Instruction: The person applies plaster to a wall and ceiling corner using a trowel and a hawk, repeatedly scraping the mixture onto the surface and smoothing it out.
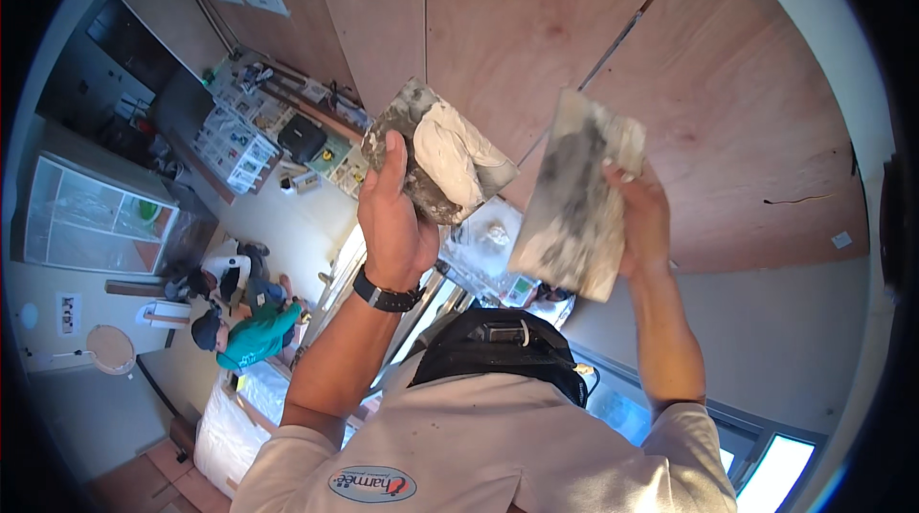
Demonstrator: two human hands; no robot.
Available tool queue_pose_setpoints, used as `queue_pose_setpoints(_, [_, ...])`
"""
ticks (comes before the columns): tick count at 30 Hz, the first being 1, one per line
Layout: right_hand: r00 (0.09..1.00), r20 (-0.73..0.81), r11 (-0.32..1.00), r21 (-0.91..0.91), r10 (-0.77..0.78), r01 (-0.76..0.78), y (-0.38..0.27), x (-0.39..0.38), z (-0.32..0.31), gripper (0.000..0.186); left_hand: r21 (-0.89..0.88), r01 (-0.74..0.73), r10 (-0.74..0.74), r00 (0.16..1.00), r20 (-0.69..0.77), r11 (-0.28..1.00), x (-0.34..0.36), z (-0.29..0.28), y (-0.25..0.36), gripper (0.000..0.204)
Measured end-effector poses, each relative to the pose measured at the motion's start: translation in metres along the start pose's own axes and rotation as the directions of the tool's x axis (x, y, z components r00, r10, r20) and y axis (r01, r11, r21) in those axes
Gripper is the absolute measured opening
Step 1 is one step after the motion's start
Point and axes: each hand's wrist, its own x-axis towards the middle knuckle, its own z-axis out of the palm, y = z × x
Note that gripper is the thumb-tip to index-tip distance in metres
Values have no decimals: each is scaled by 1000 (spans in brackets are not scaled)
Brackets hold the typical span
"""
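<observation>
My left hand (394, 226), a dark watch on its wrist, holds a small dirty plate (436, 209) from beneath. The thumb lies over the plate's near left edge. A thick, smooth mound of cream-coloured putty (450, 154) sits on it. My right hand (643, 216) grips a flat rectangular board (574, 197) by its right edge, with the thumb pressed on its face. Grey and whitish smears cover this board, and it is held tilted. The two pieces are apart, both raised in front of my chest. Fingers behind each piece are hidden.
Reddish plywood panels (517, 15) with narrow seams rise ahead and to the right. At the left, a person in a green shirt (258, 336) and another in white (230, 274) are low down near a glass-fronted cabinet (91, 216). A cluttered worktable (235, 144) stands far left.
</observation>
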Motion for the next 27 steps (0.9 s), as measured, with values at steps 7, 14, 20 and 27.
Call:
queue_pose_setpoints(7, [994, 25, 995, 8, -104, 104, 25, -6, 26, 30, 235, -192, 167, 978, 123, 953, -21, 27, -6, 35])
queue_pose_setpoints(14, [968, 61, 952, 206, -245, 228, -11, 25, 58, 23, 711, -387, 146, 914, 378, 587, -56, 32, 4, 47])
queue_pose_setpoints(20, [891, 11, 810, 420, -455, 409, -44, 26, 76, 19, 633, -271, 204, 963, 178, 725, -48, 19, 10, 48])
queue_pose_setpoints(27, [496, 554, 710, 278, -669, 647, 6, -5, 43, 13, -270, 247, -246, 968, 40, 931, -6, 8, 30, 36])
